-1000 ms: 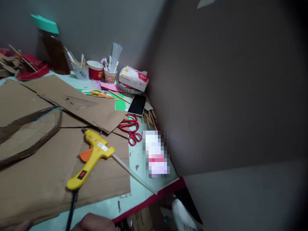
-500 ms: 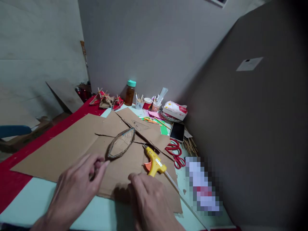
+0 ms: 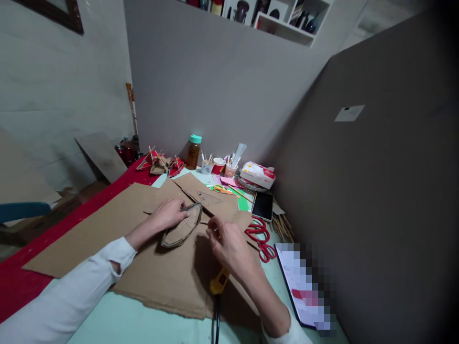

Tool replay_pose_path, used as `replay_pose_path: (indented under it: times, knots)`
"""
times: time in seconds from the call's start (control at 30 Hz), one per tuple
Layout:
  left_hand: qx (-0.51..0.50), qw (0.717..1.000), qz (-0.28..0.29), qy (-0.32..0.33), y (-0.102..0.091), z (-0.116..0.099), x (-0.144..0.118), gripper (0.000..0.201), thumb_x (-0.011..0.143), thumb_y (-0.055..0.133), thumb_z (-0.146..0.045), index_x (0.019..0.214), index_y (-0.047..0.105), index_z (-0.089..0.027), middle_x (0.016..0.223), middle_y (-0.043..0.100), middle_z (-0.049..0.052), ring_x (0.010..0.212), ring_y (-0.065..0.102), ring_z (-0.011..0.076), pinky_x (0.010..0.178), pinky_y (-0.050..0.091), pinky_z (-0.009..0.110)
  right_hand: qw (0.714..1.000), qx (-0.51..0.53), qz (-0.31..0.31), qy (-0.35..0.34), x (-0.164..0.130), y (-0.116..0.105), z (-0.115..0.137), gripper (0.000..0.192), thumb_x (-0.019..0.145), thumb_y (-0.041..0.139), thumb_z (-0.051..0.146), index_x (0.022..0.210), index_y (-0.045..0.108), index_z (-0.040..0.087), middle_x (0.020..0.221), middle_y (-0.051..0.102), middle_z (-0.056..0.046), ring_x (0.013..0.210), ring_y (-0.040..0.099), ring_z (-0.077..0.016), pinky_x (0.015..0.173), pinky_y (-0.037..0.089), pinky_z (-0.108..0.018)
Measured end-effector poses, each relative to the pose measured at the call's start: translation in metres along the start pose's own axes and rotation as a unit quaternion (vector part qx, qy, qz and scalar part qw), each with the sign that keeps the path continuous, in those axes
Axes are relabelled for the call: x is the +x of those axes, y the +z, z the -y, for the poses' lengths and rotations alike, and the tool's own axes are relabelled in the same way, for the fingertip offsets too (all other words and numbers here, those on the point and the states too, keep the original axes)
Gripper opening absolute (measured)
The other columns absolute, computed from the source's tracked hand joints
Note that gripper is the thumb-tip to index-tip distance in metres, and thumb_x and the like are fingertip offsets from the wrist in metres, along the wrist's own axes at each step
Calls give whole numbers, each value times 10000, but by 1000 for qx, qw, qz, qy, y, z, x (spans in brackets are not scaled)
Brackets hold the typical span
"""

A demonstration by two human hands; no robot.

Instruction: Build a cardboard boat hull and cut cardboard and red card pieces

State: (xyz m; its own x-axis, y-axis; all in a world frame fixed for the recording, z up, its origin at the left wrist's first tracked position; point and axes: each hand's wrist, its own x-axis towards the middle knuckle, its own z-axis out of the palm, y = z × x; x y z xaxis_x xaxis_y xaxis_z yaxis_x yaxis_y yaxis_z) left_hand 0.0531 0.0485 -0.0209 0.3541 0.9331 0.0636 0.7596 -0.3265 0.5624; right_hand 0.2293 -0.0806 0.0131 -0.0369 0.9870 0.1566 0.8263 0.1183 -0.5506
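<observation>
My left hand (image 3: 167, 215) lies on the near-left rim of a boat-shaped cardboard piece (image 3: 184, 230), fingers curled over its edge. The piece sits on a large brown cardboard sheet (image 3: 100, 229). My right hand (image 3: 229, 246) hovers just right of the piece, thumb and forefinger pinched close together near its rim. I cannot make out anything between them. A yellow glue gun (image 3: 219, 283) lies under that hand; only its handle and black cord show below my wrist.
Red scissors (image 3: 261, 235) and a dark phone (image 3: 263, 206) lie to the right. A teal-lidded jar (image 3: 193, 152), cups of sticks (image 3: 218, 166) and a tissue box (image 3: 258, 175) stand at the back. A tall cardboard panel (image 3: 376, 200) walls off the right side.
The view swung left and up from the glue gun. Both my hands came in and moved forward: the left onto the boat-shaped piece, the right over the glue gun.
</observation>
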Motion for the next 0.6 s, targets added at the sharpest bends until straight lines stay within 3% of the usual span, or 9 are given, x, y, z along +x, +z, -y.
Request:
replay_pose_path:
  times: [0.17,0.3,0.43,0.6]
  knots:
    - [-37,999,-28,11,0,-5,-14,156,777,532,-350,717,593,-219,654,616,25,682,589,241,630,376,318,996,67,-48,15,3,6,-8,163,940,515,159,985,673,154,855,734,-90,763,662,-217,662,391,-282]
    - [-74,995,-67,26,1,-24,-38,262,852,456,-443,876,582,-214,719,597,8,695,572,220,663,415,314,985,139,-95,21,6,6,-9,234,1009,482,337,1025,657,181,920,736,-46,830,663,-182,737,439,-261]
    - [-132,985,-100,44,7,-42,-59,282,879,468,-474,928,568,-216,806,614,16,727,571,217,686,427,322,954,269,-132,23,4,5,-10,249,993,495,361,984,676,189,899,725,-17,818,646,-160,735,456,-247]
    - [-248,965,-64,46,18,-51,-75,234,928,501,-452,1017,526,-237,939,605,15,894,591,214,805,458,321,936,317,-149,28,1,7,-11,192,936,551,314,989,687,190,968,715,-37,887,640,-185,802,462,-289]
